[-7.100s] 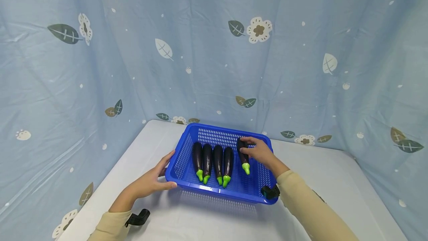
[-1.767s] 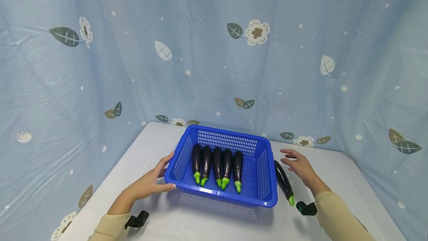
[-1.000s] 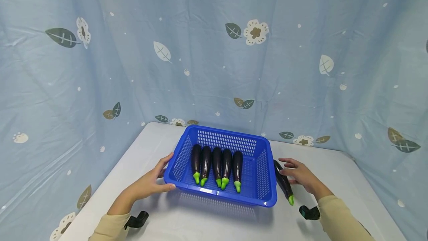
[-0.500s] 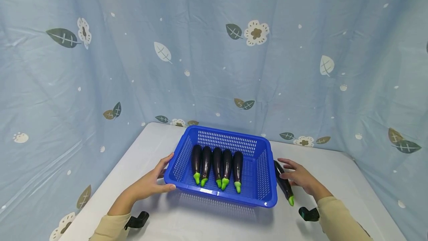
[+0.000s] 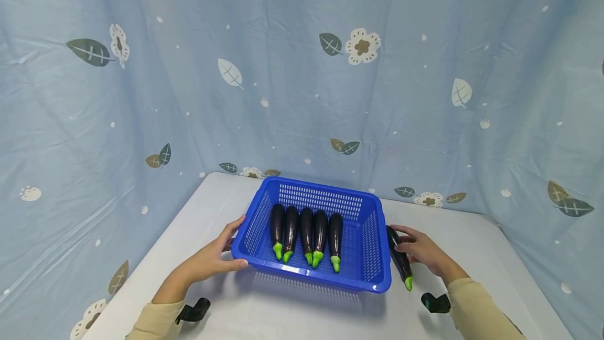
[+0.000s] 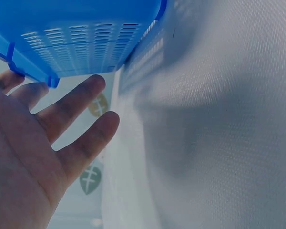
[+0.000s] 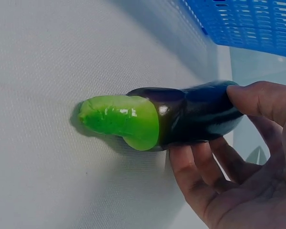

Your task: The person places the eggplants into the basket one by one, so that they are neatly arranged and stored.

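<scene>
A dark purple eggplant (image 5: 401, 261) with a green stem end lies on the table just right of the blue basket (image 5: 321, 278). My right hand (image 5: 422, 252) holds it, thumb on one side and fingers on the other, as the right wrist view shows; the eggplant (image 7: 195, 114) points its green end away from the palm. Inside the basket several more eggplants (image 5: 306, 232) lie side by side, green ends toward me. My left hand (image 5: 212, 261) rests at the basket's left front corner, thumb at the front rim. In the left wrist view its fingers (image 6: 86, 143) are spread and fairly straight.
A white-covered table (image 5: 292, 319) bears the basket. Behind and at the sides hangs a blue curtain (image 5: 292, 93) with leaf and flower prints. The right part of the basket floor (image 5: 354, 256) shows bare. Black wrist cameras (image 5: 435, 303) sit by both sleeves.
Since the earliest frame, my right hand has left the basket, where one eggplant now lies closer to the others. Lately it lowered onto the outside eggplant and gripped it, shifting its green end slightly left.
</scene>
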A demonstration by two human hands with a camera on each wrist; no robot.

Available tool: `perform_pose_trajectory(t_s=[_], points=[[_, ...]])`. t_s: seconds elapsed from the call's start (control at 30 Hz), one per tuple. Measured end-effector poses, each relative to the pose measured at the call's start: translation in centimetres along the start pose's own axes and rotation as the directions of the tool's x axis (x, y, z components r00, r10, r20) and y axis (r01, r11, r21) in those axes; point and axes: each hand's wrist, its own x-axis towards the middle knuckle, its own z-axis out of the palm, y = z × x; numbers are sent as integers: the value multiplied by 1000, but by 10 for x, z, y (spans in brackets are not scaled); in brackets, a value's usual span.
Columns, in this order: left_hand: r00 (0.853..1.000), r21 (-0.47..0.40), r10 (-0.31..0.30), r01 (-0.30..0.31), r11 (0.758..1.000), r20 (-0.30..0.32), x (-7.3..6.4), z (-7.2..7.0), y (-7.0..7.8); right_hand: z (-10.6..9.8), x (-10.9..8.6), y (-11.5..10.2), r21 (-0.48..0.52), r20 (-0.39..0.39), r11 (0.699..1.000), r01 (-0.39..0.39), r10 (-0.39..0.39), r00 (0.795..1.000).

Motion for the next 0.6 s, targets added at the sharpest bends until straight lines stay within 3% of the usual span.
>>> perform_pose_trajectory(t_s=[0.6], points=[[1000, 15, 8, -8, 1000, 5, -3, -1, 7, -9, 0, 16, -40, -68, 999, -22, 20, 998]])
